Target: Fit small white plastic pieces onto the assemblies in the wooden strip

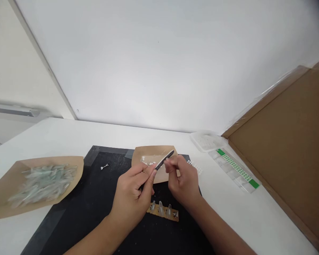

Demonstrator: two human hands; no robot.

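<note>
Black and slim, a stick (164,160) is pinched in our left hand (136,187), its fingers closed on the lower part, so that it slants up to the right over the middle tray (149,151). We seem to grip it low to leave its upper end free for our right hand (183,179). Those fingers are curled in, tips close together, just beside that end; whether they hold something small, we cannot tell.

Nearer us, a brown strip (155,211) lies on the mat (101,198), and clear tips (161,208) stand up from it, spaced probably so that none touches its neighbour. The mat likely shields the white tabletop (117,132). Raised edges on the trays should check spills: white bits (143,159) lie in the middle one, a clear pile (45,184) in the left tray (5,180). Rightward, a plastic box (208,140) and green-labelled case (236,170) sit aside, we judge to give our arms room.
</note>
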